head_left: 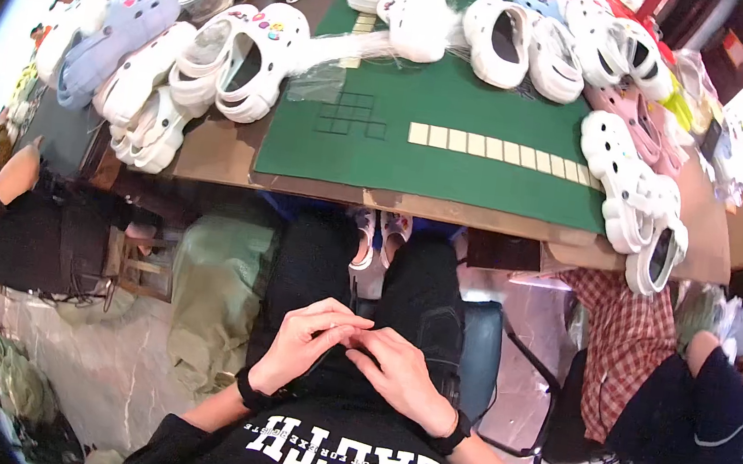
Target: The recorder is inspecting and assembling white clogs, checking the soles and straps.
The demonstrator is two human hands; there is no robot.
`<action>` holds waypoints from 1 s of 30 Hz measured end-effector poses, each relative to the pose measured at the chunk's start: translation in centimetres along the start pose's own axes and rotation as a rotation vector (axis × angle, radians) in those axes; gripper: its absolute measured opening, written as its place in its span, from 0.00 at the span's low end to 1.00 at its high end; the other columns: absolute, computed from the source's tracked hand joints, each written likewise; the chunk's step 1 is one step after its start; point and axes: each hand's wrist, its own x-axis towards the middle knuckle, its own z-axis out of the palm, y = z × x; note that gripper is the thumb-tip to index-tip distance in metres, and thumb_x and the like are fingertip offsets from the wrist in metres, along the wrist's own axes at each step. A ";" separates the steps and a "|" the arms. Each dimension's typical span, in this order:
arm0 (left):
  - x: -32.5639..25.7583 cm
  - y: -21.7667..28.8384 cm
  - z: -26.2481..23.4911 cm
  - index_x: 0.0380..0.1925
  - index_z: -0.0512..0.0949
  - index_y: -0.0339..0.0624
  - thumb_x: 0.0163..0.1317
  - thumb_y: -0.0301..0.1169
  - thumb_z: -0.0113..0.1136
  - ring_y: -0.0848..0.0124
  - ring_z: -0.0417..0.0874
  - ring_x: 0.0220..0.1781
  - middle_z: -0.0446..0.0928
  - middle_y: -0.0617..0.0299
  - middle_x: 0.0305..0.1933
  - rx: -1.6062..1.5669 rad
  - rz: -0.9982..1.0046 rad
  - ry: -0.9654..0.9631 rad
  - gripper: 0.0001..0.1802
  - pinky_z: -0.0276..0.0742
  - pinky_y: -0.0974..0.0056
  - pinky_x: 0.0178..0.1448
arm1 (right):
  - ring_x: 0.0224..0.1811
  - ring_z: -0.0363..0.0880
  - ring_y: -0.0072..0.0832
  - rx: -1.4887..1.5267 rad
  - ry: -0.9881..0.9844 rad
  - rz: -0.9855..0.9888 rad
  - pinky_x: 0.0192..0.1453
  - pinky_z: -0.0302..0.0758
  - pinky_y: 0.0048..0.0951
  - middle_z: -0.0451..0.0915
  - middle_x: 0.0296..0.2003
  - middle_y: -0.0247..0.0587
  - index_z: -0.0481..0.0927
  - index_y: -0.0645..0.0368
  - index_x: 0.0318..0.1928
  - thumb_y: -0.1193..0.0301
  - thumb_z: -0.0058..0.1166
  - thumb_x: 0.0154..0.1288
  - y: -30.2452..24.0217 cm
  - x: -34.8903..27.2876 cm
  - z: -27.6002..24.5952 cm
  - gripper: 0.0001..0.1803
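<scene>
My left hand (307,340) and my right hand (400,375) meet above my lap, well below the table's near edge. The fingertips of both are brought together and touch. The fingers are bent and closed in; whatever lies between them, if anything, is hidden or too small to make out. Each wrist wears a dark band. Nearest on the table is a green mat (452,182), bearing a row of cream squares (502,149) and a dark grid (349,116). A strip of thin clear plastic (348,48) lies across its far left part.
White clogs with charms (265,61) line the table's left side. More white clogs (497,43) stand at the back, others (621,165) along the right edge beside a pink clog (632,116). People sit close by: one in dark clothes (38,228), another in a checked shirt (621,355).
</scene>
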 end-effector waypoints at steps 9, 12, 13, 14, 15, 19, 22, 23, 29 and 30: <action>-1.1 0.8 1.4 0.45 0.84 0.34 0.65 0.18 0.53 0.76 0.78 0.33 0.77 0.62 0.33 0.128 0.018 -0.041 0.13 0.74 0.72 0.40 | 0.33 0.82 0.47 0.024 -0.005 -0.108 0.35 0.78 0.45 0.81 0.31 0.48 0.79 0.60 0.38 0.65 0.49 0.71 0.6 -2.1 0.7 0.11; -1.3 0.8 2.1 0.44 0.84 0.33 0.65 0.18 0.53 0.77 0.75 0.32 0.76 0.63 0.32 0.190 -0.009 -0.076 0.12 0.71 0.72 0.38 | 0.34 0.82 0.47 0.025 0.039 -0.134 0.34 0.77 0.45 0.81 0.29 0.50 0.79 0.60 0.36 0.65 0.49 0.70 1.0 -2.7 0.8 0.12; -1.1 0.7 2.2 0.44 0.84 0.33 0.66 0.18 0.53 0.77 0.74 0.31 0.75 0.63 0.31 0.196 -0.013 -0.090 0.12 0.71 0.72 0.38 | 0.34 0.82 0.48 0.028 0.054 -0.148 0.34 0.77 0.45 0.81 0.29 0.51 0.79 0.60 0.36 0.66 0.49 0.70 1.2 -2.8 1.0 0.11; -0.5 0.7 2.5 0.44 0.84 0.33 0.66 0.19 0.53 0.77 0.73 0.31 0.74 0.64 0.31 0.202 -0.017 -0.100 0.12 0.70 0.72 0.38 | 0.34 0.82 0.48 0.030 0.065 -0.163 0.34 0.77 0.45 0.81 0.29 0.51 0.80 0.60 0.35 0.67 0.49 0.69 1.6 -3.1 0.9 0.11; -0.1 0.9 2.9 0.44 0.84 0.33 0.66 0.19 0.53 0.77 0.73 0.31 0.74 0.64 0.31 0.213 -0.017 -0.124 0.12 0.70 0.72 0.38 | 0.34 0.82 0.48 0.034 0.089 -0.154 0.34 0.77 0.45 0.81 0.29 0.51 0.80 0.60 0.35 0.67 0.49 0.69 2.0 -3.3 0.9 0.11; 1.6 2.0 4.5 0.45 0.85 0.34 0.65 0.18 0.53 0.77 0.73 0.32 0.74 0.64 0.31 0.220 -0.051 -0.201 0.13 0.70 0.72 0.38 | 0.33 0.82 0.49 0.046 0.166 -0.137 0.34 0.77 0.46 0.81 0.28 0.51 0.80 0.60 0.35 0.68 0.50 0.68 3.1 -4.1 0.2 0.10; 2.5 2.0 5.0 0.45 0.85 0.35 0.66 0.18 0.53 0.78 0.74 0.32 0.74 0.64 0.32 0.253 -0.041 -0.228 0.13 0.70 0.73 0.38 | 0.32 0.82 0.50 0.075 0.186 -0.114 0.34 0.77 0.47 0.81 0.28 0.52 0.80 0.60 0.35 0.67 0.50 0.68 3.4 -4.1 -0.5 0.10; 2.7 1.9 5.0 0.45 0.85 0.35 0.66 0.18 0.53 0.78 0.74 0.32 0.74 0.64 0.32 0.260 -0.036 -0.227 0.13 0.70 0.73 0.38 | 0.32 0.82 0.50 0.060 0.158 -0.091 0.34 0.77 0.47 0.81 0.28 0.52 0.81 0.59 0.35 0.66 0.49 0.69 3.5 -3.9 -0.6 0.11; 2.3 1.1 3.9 0.45 0.85 0.35 0.65 0.17 0.53 0.78 0.75 0.33 0.75 0.64 0.32 0.249 -0.111 -0.174 0.13 0.71 0.73 0.38 | 0.32 0.81 0.51 0.116 0.082 -0.076 0.34 0.76 0.48 0.80 0.27 0.53 0.82 0.57 0.37 0.63 0.49 0.70 4.4 -2.8 0.1 0.13; 2.2 1.1 3.7 0.45 0.85 0.35 0.65 0.17 0.53 0.78 0.75 0.33 0.75 0.64 0.32 0.246 -0.114 -0.154 0.13 0.71 0.73 0.38 | 0.32 0.81 0.51 0.119 0.063 -0.086 0.34 0.76 0.48 0.80 0.27 0.53 0.82 0.57 0.37 0.63 0.49 0.70 4.4 -2.6 0.0 0.13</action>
